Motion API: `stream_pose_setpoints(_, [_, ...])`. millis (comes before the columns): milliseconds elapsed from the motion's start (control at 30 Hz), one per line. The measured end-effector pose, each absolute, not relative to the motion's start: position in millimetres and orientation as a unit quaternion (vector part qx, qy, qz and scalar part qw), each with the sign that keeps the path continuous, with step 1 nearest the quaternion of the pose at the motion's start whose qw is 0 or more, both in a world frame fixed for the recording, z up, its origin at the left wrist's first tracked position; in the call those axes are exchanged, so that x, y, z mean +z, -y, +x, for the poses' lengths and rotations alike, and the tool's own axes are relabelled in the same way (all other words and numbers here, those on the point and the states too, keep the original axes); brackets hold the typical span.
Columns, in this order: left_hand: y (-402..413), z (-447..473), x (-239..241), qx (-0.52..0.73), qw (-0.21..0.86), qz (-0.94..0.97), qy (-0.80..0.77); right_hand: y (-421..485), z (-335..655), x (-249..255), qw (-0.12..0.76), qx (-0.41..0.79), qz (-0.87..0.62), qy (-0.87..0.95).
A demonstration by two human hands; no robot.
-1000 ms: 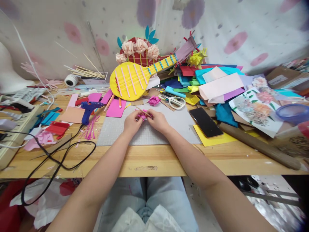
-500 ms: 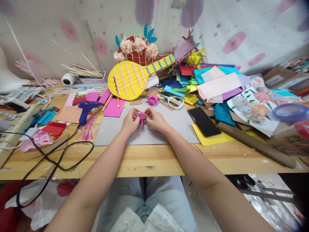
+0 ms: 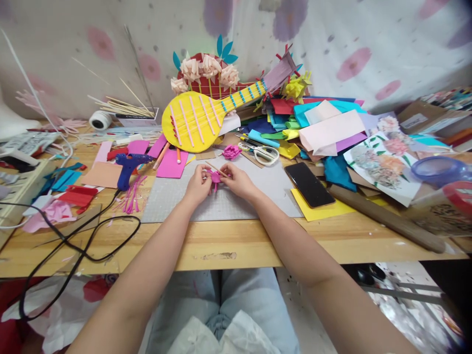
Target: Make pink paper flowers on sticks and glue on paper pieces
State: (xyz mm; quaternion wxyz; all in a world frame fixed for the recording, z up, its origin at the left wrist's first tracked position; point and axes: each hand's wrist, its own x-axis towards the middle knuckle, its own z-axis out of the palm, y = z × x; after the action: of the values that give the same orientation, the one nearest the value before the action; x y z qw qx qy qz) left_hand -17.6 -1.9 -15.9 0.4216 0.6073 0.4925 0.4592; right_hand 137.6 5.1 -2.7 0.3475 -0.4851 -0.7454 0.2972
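Just left of frame center, both hands work over the gray mat point(image 3: 169, 206). Left hand point(image 3: 197, 187): fingertips pinched together on the left edge of the pink paper piece point(image 3: 215, 176). Right hand point(image 3: 239, 182): thumb and fingers clamped on the thin stick point(image 3: 212, 167), which slants from upper left down into that grip, across the top of the pink paper. Paper sits between the two hands, narrow tail pointing down toward the mat; can't tell if the right fingers pinch it too. Just above the right hand: pink paper flower point(image 3: 231, 152), with white-handled scissors point(image 3: 267, 155) beside it to the right. Right of the mat: black phone point(image 3: 309, 185), tilted, partly on a yellow sheet point(image 3: 313, 212). Left of frame: blue glue gun point(image 3: 127, 172), pink shreds point(image 3: 133, 196) just below it. Upper middle: yellow paper lute point(image 3: 191, 123), neck toward upper right.
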Motion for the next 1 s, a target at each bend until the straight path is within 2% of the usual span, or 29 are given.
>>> stream_pose_setpoints(267, [9, -16, -4, 0.462, 0.495, 0.560, -0.477, -11, 137, -9, 0.365, 0.344, -0.481, 0.720])
stream_pose_setpoints(633, [7, -19, -10, 0.442, 0.425, 0.621, -0.489, -7, 136, -5, 0.362, 0.332, -0.484, 0.724])
stream_pose_setpoints(800, [7, -21, -10, 0.459, 0.402, 0.622, -0.491, -3, 145, 15, 0.308, 0.258, -0.508, 0.762])
stream_pose_setpoints(1000, [10, -19, -5, 0.471, 0.450, 0.592, -0.475, 1, 155, 23, 0.219, 0.074, -0.550, 0.802])
